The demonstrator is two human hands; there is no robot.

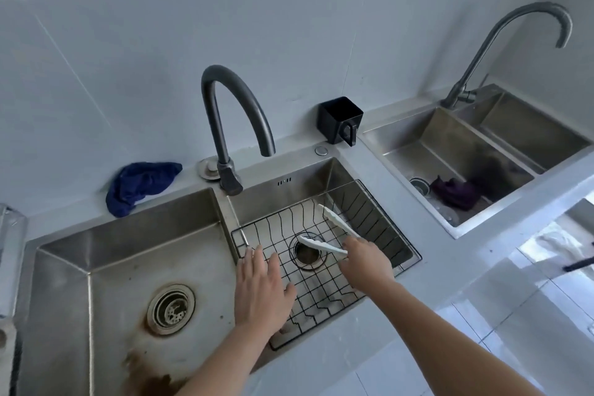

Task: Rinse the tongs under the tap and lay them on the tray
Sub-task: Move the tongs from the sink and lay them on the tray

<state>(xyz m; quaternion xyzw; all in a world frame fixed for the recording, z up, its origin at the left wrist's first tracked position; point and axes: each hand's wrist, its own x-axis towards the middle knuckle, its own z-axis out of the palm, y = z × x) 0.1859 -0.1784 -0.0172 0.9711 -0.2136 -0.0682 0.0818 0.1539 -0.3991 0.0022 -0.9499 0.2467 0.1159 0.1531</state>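
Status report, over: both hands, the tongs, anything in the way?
Left hand open, over left edge of wire tray. Right hand grips tongs at hinge end, arms spread above it. No water visible from tap. Nothing blocking.

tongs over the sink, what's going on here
A person's right hand holds white tongs by the hinge end, with the arms spread. The tongs are low over the tray in the right basin. Whether they touch it can't be told. The left hand is open, with straight fingers at the tray's left edge. No water shows at the tap, so the picture doesn't say if the rinse is done.
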